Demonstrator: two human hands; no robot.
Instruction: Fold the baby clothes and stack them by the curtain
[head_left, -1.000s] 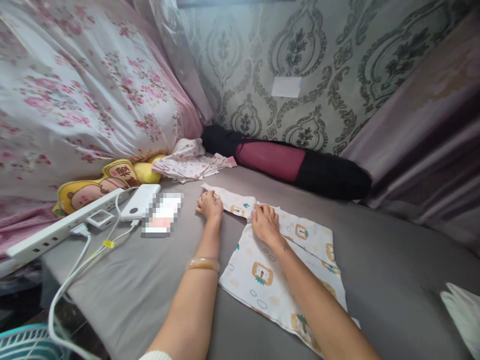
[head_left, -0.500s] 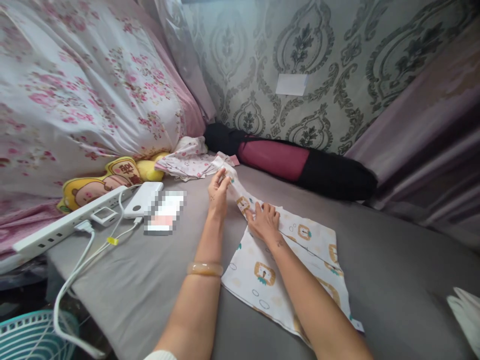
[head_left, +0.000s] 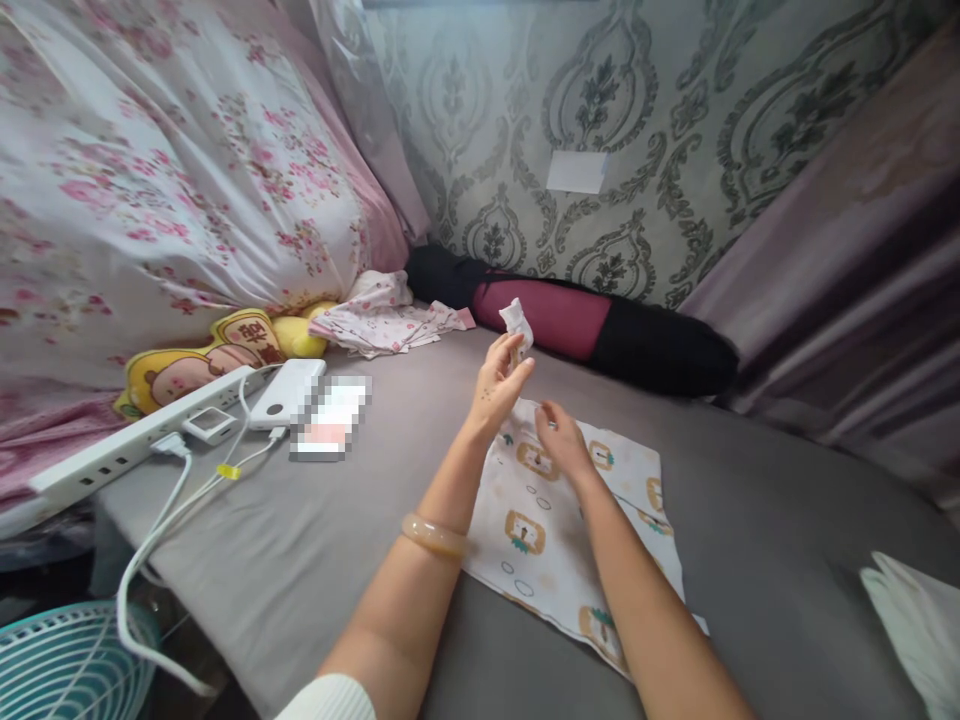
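A white baby top (head_left: 491, 545) with tan lion faces and green leaf marks lies spread on the grey bed sheet. My left hand (head_left: 499, 380), its wrist wearing a pale bangle (head_left: 433, 535), is closed around the top's sleeve (head_left: 514, 318). The sleeve's end sticks up above my fingers, raised off the sheet. Just right of it, over the upper part of the top, my right hand (head_left: 564, 440) has its fingers curled in. Whether cloth is pinched in them is hidden.
A long black and maroon bag (head_left: 555, 318) lies along the patterned wall. At left are a power strip (head_left: 127, 450) with white cables, a white power bank (head_left: 289, 393), a blurred-out phone (head_left: 330, 420), a yellow plush (head_left: 187, 375) and pink-print clothes (head_left: 386, 318). Pale cloth (head_left: 919, 620) sits far right.
My left hand has moved right, bringing the sleeve inward over the top. My right hand has shifted slightly right, its fingers going from spread flat on the cloth to curled.
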